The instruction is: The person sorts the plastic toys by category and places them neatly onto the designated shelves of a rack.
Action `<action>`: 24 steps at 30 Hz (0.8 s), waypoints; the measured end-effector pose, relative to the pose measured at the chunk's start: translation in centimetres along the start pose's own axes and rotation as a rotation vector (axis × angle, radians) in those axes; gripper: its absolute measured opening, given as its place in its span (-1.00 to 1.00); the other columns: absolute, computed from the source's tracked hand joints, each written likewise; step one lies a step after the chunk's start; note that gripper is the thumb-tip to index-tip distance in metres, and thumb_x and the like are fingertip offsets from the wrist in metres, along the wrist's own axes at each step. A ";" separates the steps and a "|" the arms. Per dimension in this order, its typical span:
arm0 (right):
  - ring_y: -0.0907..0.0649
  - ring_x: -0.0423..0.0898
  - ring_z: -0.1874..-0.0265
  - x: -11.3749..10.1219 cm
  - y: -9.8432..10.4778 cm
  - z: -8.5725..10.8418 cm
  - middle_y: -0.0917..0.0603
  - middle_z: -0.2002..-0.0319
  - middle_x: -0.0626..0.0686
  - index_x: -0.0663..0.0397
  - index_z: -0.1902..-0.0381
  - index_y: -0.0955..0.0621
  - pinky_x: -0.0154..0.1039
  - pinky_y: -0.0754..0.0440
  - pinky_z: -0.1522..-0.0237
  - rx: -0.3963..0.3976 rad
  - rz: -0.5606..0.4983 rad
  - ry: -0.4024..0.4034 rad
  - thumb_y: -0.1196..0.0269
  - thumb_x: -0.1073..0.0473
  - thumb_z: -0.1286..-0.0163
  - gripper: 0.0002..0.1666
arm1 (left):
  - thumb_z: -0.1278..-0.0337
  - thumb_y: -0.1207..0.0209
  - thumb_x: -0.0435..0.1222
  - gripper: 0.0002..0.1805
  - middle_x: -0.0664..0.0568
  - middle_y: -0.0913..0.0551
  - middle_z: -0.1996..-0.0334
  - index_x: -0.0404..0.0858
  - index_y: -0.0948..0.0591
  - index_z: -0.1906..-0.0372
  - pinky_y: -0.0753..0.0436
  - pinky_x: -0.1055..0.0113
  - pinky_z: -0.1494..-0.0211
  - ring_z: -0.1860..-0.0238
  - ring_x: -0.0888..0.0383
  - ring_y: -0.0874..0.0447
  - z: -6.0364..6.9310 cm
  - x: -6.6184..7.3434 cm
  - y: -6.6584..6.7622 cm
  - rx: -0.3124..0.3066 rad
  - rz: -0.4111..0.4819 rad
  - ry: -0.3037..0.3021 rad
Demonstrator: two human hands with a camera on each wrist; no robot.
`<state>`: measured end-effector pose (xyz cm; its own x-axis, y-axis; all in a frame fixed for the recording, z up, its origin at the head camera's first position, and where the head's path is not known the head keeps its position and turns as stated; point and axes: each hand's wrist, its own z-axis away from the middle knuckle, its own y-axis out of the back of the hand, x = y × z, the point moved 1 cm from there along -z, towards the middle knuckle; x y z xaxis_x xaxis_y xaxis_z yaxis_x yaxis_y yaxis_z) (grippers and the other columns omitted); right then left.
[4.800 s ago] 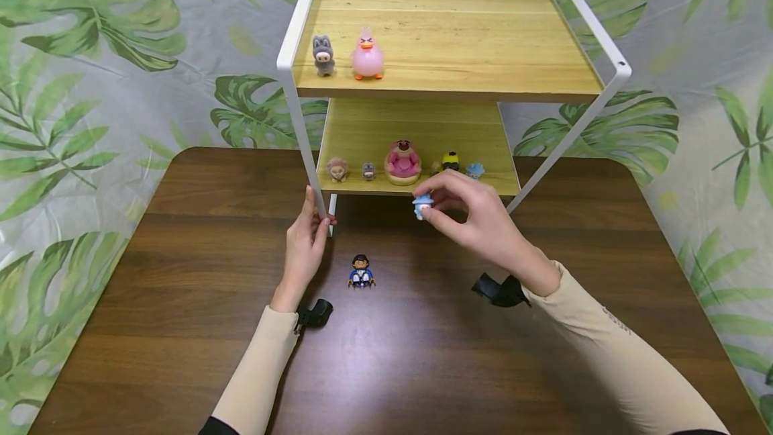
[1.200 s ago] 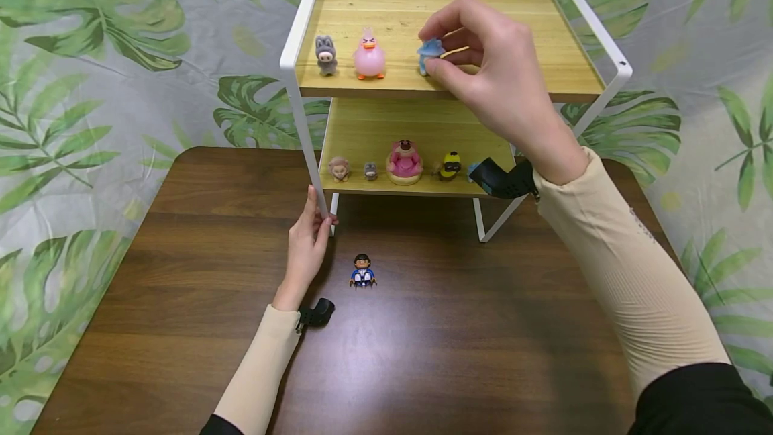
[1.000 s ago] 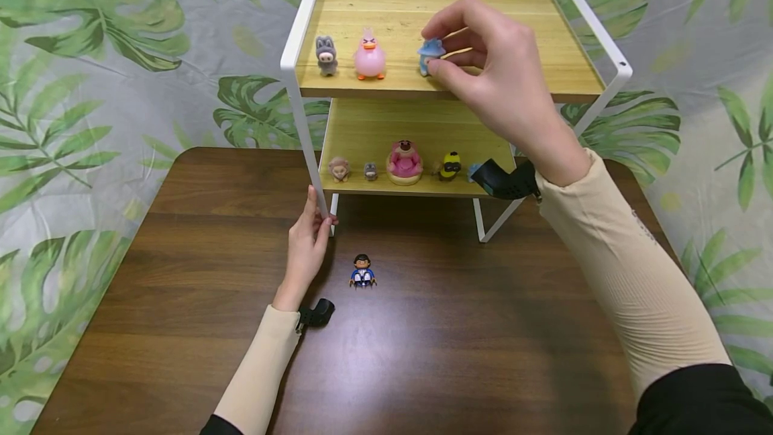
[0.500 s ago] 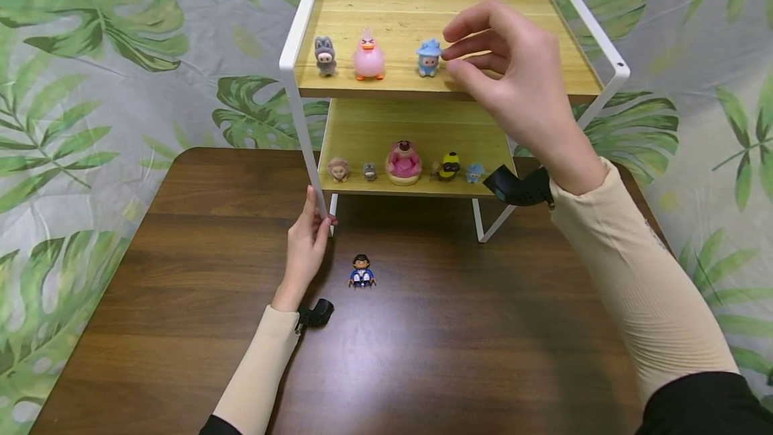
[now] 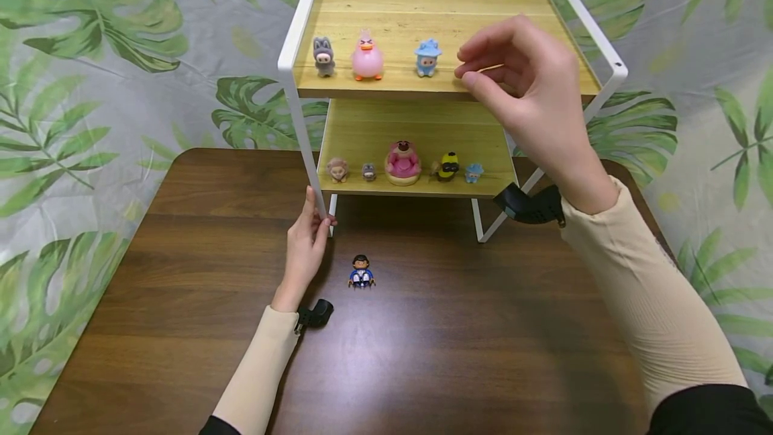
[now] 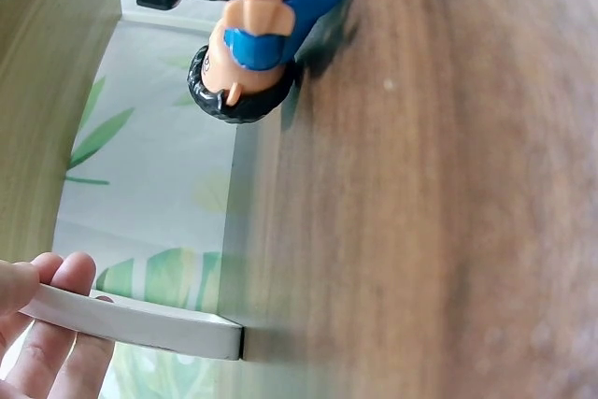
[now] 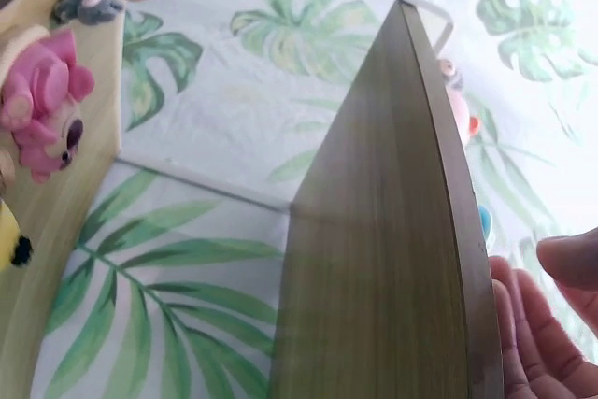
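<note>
My left hand (image 5: pixel 304 247) holds the front left white metal leg of the shelf; in the left wrist view thumb and fingers pinch that white leg (image 6: pixel 140 324). My right hand (image 5: pixel 537 86) is at the front edge of the top board, holding nothing, its fingers loosely bent. Just left of it, apart from the fingertips, a blue figurine with a pointed hat (image 5: pixel 427 58) stands upright. Farther left on the same board are a pink duck figure (image 5: pixel 368 58) and a grey bunny-eared figurine (image 5: pixel 323 58). In the right wrist view the board's edge (image 7: pixel 448 165) hides most of these.
On the lower board (image 5: pixel 417 119) stand a lion figurine (image 5: pixel 337 170), a small grey figurine (image 5: pixel 368 171), a pink bear (image 5: pixel 403 163), a black-and-yellow figure (image 5: pixel 448 166) and a small blue figurine (image 5: pixel 474 172). A toy man in blue (image 5: pixel 361 272) is on the brown table (image 5: pixel 453 341).
My right hand carried the blue figurine from in front of the lower board up to the top board, released it, and drew back to the right. My left hand stayed on the leg.
</note>
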<state>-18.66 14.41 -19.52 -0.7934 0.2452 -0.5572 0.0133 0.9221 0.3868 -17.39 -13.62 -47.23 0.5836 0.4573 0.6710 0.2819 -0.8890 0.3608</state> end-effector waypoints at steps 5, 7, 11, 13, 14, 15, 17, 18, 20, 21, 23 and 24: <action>-0.65 0.00 0.27 -0.2 0.0 0.8 -0.62 0.24 0.22 0.48 0.17 -0.56 -0.28 -0.61 0.19 0.003 -0.027 0.024 -0.19 0.52 -0.25 -0.83 | -0.24 -0.06 -0.60 0.06 -0.26 -0.57 0.38 0.49 0.10 -0.45 -0.67 0.04 0.36 0.38 -0.11 -0.66 0.0 0.0 -0.1 0.003 0.000 -0.009; -0.65 0.01 0.27 -0.3 -0.1 1.1 -0.62 0.24 0.22 0.50 0.18 -0.56 -0.27 -0.60 0.18 0.017 -0.051 0.009 -0.19 0.53 -0.25 -0.83 | -0.24 -0.05 -0.61 0.05 -0.26 -0.57 0.38 0.48 0.09 -0.45 -0.67 0.03 0.37 0.39 -0.11 -0.66 0.0 0.0 -0.1 0.005 0.001 -0.014; -0.64 0.02 0.27 -0.5 -0.3 1.8 -0.63 0.25 0.19 0.50 0.19 -0.56 -0.27 -0.61 0.17 0.036 -0.110 -0.014 -0.20 0.55 -0.22 -0.82 | -0.24 -0.05 -0.61 0.05 -0.26 -0.57 0.38 0.47 0.08 -0.45 -0.67 0.03 0.37 0.39 -0.12 -0.66 0.0 0.0 -0.1 0.007 0.003 -0.022; -0.64 0.01 0.28 -0.5 -0.4 2.2 -0.64 0.25 0.18 0.50 0.18 -0.56 -0.28 -0.61 0.17 0.036 -0.137 -0.026 -0.19 0.56 -0.21 -0.81 | -0.23 -0.05 -0.61 0.06 -0.27 -0.57 0.38 0.48 0.09 -0.45 -0.67 0.03 0.38 0.39 -0.12 -0.66 0.0 -0.1 -0.1 0.007 0.003 -0.022; -0.65 0.00 0.28 -0.4 -0.5 2.4 -0.64 0.25 0.18 0.50 0.18 -0.56 -0.28 -0.61 0.16 0.033 -0.142 -0.031 -0.19 0.57 -0.21 -0.81 | -0.23 -0.05 -0.61 0.06 -0.27 -0.57 0.38 0.48 0.09 -0.45 -0.67 0.03 0.38 0.39 -0.11 -0.66 0.0 -0.1 -0.1 0.006 0.003 -0.021; -0.65 -0.01 0.28 -0.4 -0.5 2.6 -0.64 0.25 0.18 0.49 0.19 -0.57 -0.28 -0.61 0.17 0.030 -0.149 -0.037 -0.19 0.58 -0.20 -0.80 | -0.23 -0.05 -0.61 0.06 -0.27 -0.57 0.38 0.49 0.09 -0.45 -0.67 0.03 0.38 0.39 -0.11 -0.66 0.0 0.0 -0.1 0.006 0.003 -0.019; -0.65 -0.02 0.28 -0.2 -0.7 3.0 -0.64 0.25 0.18 0.51 0.19 -0.56 -0.28 -0.61 0.16 0.016 -0.148 -0.041 -0.18 0.59 -0.20 -0.80 | -0.23 -0.06 -0.61 0.07 -0.26 -0.57 0.38 0.49 0.10 -0.45 -0.67 0.04 0.37 0.39 -0.11 -0.66 0.0 0.0 -0.1 0.003 0.003 -0.014; -0.65 -0.02 0.28 -0.1 -0.8 3.2 -0.64 0.25 0.18 0.52 0.19 -0.55 -0.28 -0.62 0.16 0.008 -0.148 -0.043 -0.19 0.59 -0.20 -0.80 | -0.23 -0.06 -0.61 0.07 -0.26 -0.57 0.38 0.49 0.10 -0.44 -0.67 0.04 0.37 0.39 -0.11 -0.66 0.0 0.0 0.0 0.003 0.001 -0.013; -0.66 -0.03 0.27 0.1 -1.0 3.6 -0.65 0.25 0.18 0.52 0.19 -0.55 -0.27 -0.62 0.16 -0.012 -0.138 -0.039 -0.19 0.60 -0.19 -0.80 | -0.22 -0.06 -0.61 0.08 -0.26 -0.57 0.39 0.50 0.11 -0.44 -0.67 0.05 0.37 0.38 -0.10 -0.66 0.0 0.0 0.0 0.000 -0.001 -0.009; -0.66 -0.03 0.27 0.1 -1.1 3.9 -0.65 0.25 0.17 0.52 0.19 -0.55 -0.27 -0.62 0.16 -0.022 -0.138 -0.040 -0.19 0.61 -0.18 -0.79 | -0.23 -0.06 -0.61 0.08 -0.25 -0.57 0.39 0.50 0.11 -0.44 -0.67 0.05 0.37 0.38 -0.10 -0.66 0.0 0.0 0.0 0.000 -0.001 -0.008; -0.66 -0.02 0.28 0.2 -1.3 4.3 -0.65 0.25 0.16 0.51 0.18 -0.55 -0.27 -0.63 0.16 -0.044 -0.135 -0.039 -0.21 0.62 -0.16 -0.77 | -0.22 -0.06 -0.61 0.08 -0.25 -0.57 0.39 0.49 0.11 -0.44 -0.67 0.05 0.37 0.38 -0.10 -0.66 0.0 0.0 0.0 0.000 0.001 -0.008; -0.66 -0.03 0.27 0.3 -1.4 4.5 -0.65 0.24 0.16 0.51 0.18 -0.55 -0.27 -0.63 0.16 -0.057 -0.132 -0.039 -0.22 0.62 -0.15 -0.76 | -0.22 -0.06 -0.61 0.08 -0.25 -0.57 0.39 0.49 0.11 -0.44 -0.67 0.05 0.36 0.38 -0.10 -0.66 0.0 0.1 0.0 0.001 0.002 -0.008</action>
<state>-16.16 14.58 -23.52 -0.7618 0.1358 -0.6335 -0.1246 0.9288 0.3490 -17.35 -13.64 -47.16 0.5903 0.4557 0.6662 0.2813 -0.8898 0.3593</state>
